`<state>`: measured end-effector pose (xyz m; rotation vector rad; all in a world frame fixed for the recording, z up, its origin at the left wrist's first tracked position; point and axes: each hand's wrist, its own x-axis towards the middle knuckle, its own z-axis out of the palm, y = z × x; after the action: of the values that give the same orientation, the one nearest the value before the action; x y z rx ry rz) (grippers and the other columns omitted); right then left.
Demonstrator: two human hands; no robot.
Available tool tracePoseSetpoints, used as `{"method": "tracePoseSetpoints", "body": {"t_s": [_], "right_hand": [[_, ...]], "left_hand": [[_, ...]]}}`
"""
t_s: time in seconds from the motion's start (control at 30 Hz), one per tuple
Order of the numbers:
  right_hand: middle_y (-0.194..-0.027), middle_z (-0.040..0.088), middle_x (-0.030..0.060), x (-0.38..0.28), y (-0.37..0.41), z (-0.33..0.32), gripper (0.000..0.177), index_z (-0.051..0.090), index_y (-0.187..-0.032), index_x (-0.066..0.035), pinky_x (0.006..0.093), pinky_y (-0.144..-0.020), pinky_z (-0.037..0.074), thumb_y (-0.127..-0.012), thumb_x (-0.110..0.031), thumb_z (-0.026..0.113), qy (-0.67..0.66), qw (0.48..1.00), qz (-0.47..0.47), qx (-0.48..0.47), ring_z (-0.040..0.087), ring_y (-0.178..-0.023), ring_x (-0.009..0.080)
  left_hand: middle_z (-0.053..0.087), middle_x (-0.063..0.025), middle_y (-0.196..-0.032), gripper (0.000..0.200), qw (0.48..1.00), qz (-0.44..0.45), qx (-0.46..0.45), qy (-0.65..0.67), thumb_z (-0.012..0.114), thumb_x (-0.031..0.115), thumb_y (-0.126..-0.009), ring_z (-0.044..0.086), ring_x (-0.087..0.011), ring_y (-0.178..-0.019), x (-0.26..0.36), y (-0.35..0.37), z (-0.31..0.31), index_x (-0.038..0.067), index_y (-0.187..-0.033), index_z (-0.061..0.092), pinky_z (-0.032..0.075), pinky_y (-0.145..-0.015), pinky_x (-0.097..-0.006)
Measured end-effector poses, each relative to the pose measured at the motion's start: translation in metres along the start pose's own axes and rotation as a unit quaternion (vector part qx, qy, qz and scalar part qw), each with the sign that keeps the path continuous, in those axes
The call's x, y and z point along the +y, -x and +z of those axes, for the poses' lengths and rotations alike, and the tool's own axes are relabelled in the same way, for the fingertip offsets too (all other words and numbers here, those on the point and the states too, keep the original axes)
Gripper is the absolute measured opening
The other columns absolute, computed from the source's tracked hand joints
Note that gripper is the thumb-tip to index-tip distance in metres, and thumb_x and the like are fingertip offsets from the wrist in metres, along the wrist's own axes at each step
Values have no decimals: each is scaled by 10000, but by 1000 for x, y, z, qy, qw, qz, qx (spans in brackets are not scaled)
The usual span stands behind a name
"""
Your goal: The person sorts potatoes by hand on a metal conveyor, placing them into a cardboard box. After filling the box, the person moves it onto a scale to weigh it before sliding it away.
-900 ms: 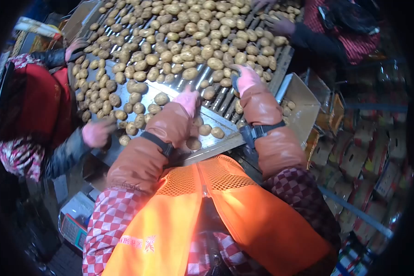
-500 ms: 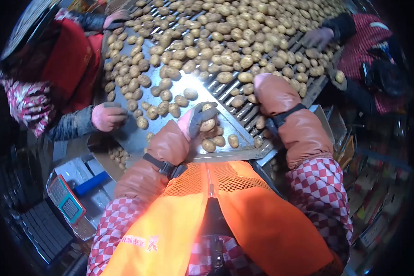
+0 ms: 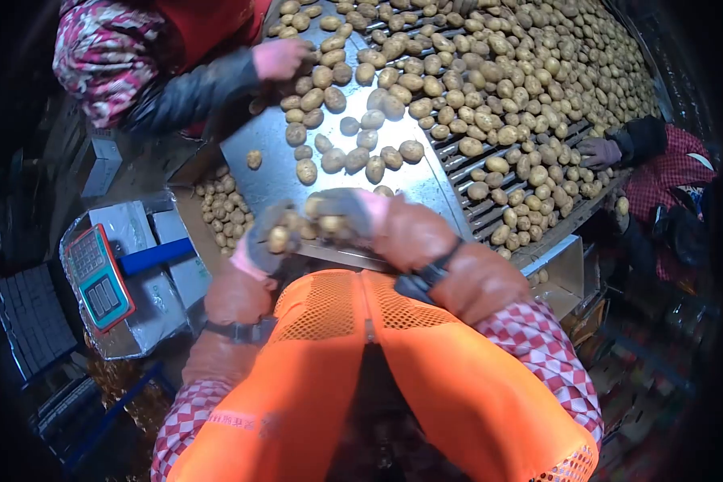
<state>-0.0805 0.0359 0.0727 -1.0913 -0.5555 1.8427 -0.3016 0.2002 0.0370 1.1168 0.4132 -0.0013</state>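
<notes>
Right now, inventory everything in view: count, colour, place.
Potatoes: uncountable, tan, across slatted bed and metal sheet.
Slatted bed: one, dark, upper right.
Metal sheet: one, silver, upper middle.
Cardboard boxes: at least two, brown, left and right.
Scale: one, red and teal, left.
Cartons: two, white, beside scale.
Co-workers: at least two, red clothing, upper left and right.
Vest: one, orange, bottom.
Left grip: one, grey-pink, holding potatoes.
Right grip: one, grey-pink, beside left, at potatoes.

head: worn on head | faces forward and down | close above the vest [image 3: 450,377] | single view
</notes>
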Motion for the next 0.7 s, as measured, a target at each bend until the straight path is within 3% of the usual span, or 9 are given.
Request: {"method": "tracePoseSetpoints", "body": {"t_s": [0.1,0.23,0.33,0.43,0.57,0.6,0.63,0.67,0.7], "right_hand": [[-890,614,28,-5,-90,54,355,680,-1132,-74,282,-671,479,-955,-376,619,-126,991,0,38,555,-760,126],[-1226,655,112,-9,-112,80,482,528,-1401,-93,280,-792,517,-983,-327,587,147,972,-114,145,652,-991,190],[-1215,637,110,12,-69,53,458,518,-1416,-133,328,-764,510,-975,-231,588,-276,946,0,169,633,-979,192],[-941,690,76,11,15,29,338,675,-1272,-133,302,-601,473,-937,-100,646,-82,926,4,369,586,-737,122],[-907,707,62,102,132,-93,282,733,-1084,-59,298,-752,511,-927,-276,645,213,681,-153,684,652,-839,191],[-925,715,77,127,165,-138,289,729,-1094,-45,361,-803,521,-910,-261,676,-166,679,-286,655,650,-881,217],[-1085,679,146,143,204,-152,380,680,-1185,-65,395,-898,501,-897,-313,680,197,604,-185,749,640,-988,274],[-1245,644,215,159,243,-165,484,631,-1275,-86,429,-993,481,-883,-364,684,472,336,-12,815,630,-1095,331],[-1351,557,231,164,254,-159,581,568,-1343,-96,467,-1050,432,-864,-399,696,389,397,99,825,570,-1183,379]], "left_hand": [[649,-127,-1146,668,804,197,154,-540,757,244,-866,662,-260,-958,12,30,-60,62,-1428,445,549,-824,-368],[646,-136,-1194,636,893,3,345,-290,736,266,-893,665,-262,-970,19,38,-135,153,-1451,450,546,-849,-373],[635,-103,-1192,360,905,52,400,-134,567,115,-992,616,-188,-966,34,-3,-63,127,-1352,572,529,-827,-332],[608,-205,-1315,520,823,147,147,-529,490,-36,-864,543,-345,-1283,30,-62,-9,155,-1328,624,412,-1091,-406],[636,-202,-1248,480,696,-8,38,-717,536,188,-907,591,-385,-1184,33,-167,104,215,-1387,553,465,-988,-477],[648,-203,-1219,479,687,11,30,-726,536,243,-926,609,-386,-1155,29,-184,116,214,-1404,528,475,-959,-486],[664,-204,-1184,451,681,-41,19,-731,498,276,-942,627,-395,-1123,39,-195,140,191,-1384,522,474,-953,-499],[673,-211,-1156,372,658,-27,26,-752,465,279,-953,640,-403,-1097,35,-202,150,144,-1276,590,479,-943,-504],[676,-211,-1151,345,656,-22,11,-755,470,283,-950,640,-398,-1100,16,-219,142,129,-1224,612,482,-944,-496]]}}
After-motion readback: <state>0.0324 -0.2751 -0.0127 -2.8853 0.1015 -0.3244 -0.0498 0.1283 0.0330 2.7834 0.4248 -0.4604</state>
